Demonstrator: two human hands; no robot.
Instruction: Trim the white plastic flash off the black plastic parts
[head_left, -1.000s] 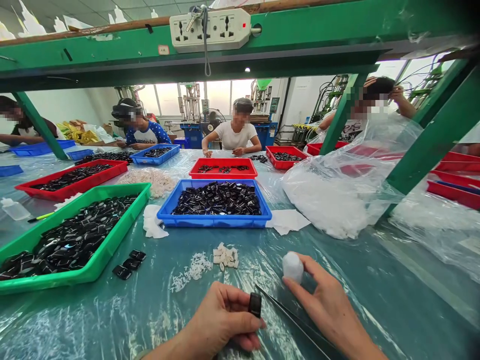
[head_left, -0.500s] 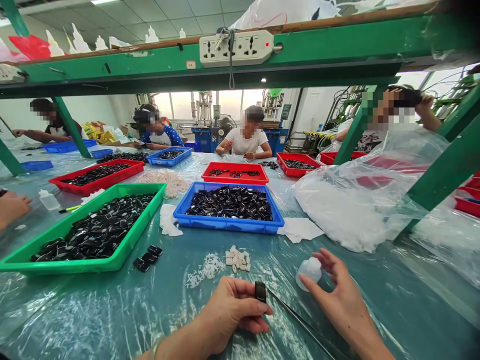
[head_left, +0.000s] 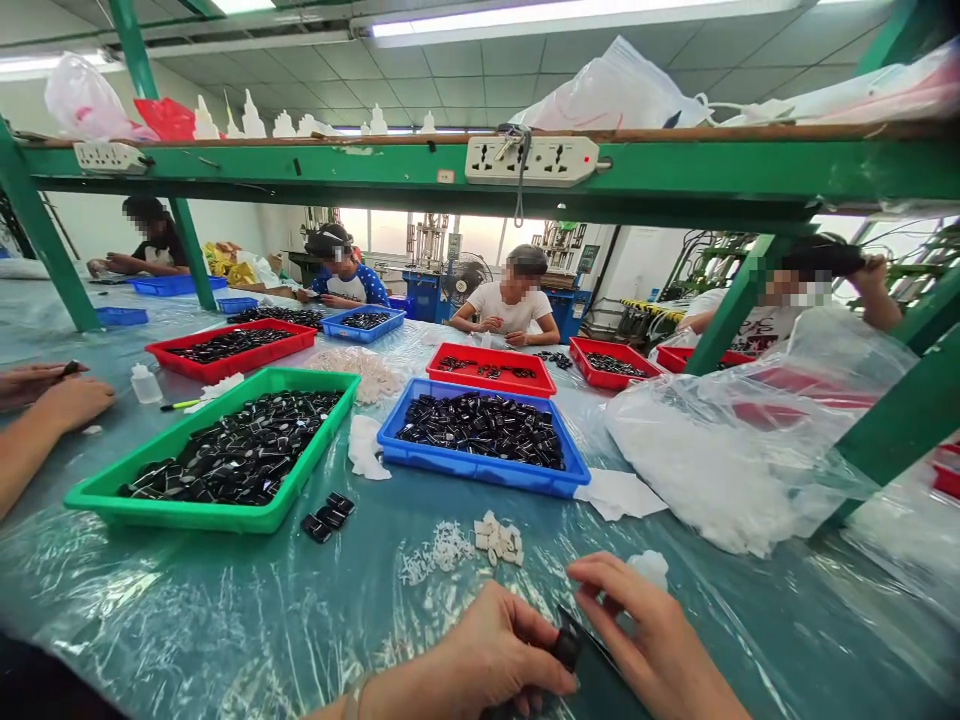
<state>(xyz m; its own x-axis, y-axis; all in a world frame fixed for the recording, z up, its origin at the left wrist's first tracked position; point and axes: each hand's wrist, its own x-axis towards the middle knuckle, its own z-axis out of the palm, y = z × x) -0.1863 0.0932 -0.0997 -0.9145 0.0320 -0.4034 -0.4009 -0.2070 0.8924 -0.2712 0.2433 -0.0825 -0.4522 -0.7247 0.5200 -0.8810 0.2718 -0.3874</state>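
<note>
My left hand [head_left: 499, 650] pinches a small glossy black piece [head_left: 568, 645] between thumb and fingertips, low in the head view. Just right of it, my right hand [head_left: 649, 640] has its fingers stretched out and slightly bent, apart from the thumb. A slender dark metal tool [head_left: 592, 638], like tweezers, lies between the hands, its far end partly hidden by the right hand. Behind the right fingers stands a small translucent bottle [head_left: 651, 568], partly covered. Beyond the hands lie a pile of small cream pieces [head_left: 499, 538] and a heap of thin white bits [head_left: 439, 555].
A green tray [head_left: 187, 515] and a blue tray [head_left: 480, 478] hold many black pieces. Several loose black pieces [head_left: 328, 516] lie between them. A large clear bag [head_left: 697, 470] sits right. A green shelf beam [head_left: 360, 180] crosses above. Co-workers sit around the table; another person's hands [head_left: 71, 400] show left.
My right hand has moved left from the bottle to beside the tool and my left hand. The black piece has turned in my left fingers. The camera view has tilted up and left.
</note>
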